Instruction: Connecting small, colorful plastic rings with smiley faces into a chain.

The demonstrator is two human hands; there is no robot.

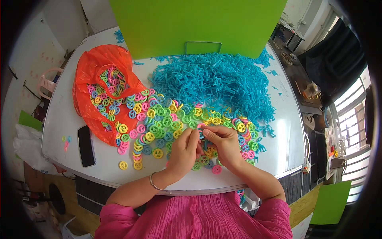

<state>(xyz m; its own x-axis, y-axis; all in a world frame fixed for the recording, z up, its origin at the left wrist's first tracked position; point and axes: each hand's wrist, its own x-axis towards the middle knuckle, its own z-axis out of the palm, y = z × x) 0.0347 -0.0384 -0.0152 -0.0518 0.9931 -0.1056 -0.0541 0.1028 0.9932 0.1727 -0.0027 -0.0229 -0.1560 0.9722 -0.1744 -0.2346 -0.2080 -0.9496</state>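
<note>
My left hand (184, 150), with a bangle on its wrist, and my right hand (223, 144) meet above the near middle of the table. Both are closed, fingertips together at a small blue plastic piece (201, 135) that the fingers mostly hide. Under and around them lie small spoked plastic wheels (159, 122) in green, yellow, pink and blue. Beyond the hands rises a big heap of blue plastic pieces (211, 79), thin and branched. A red plastic bag (85, 69) lies open at the left, and more wheels spill from it toward the hands.
A black phone (86, 146) lies on the white table (105, 169) near its left edge. Short stacked rows of wheels (137, 154) sit left of my left hand. Behind the blue heap stands a bright green panel (199, 24) with a metal handle (203, 42).
</note>
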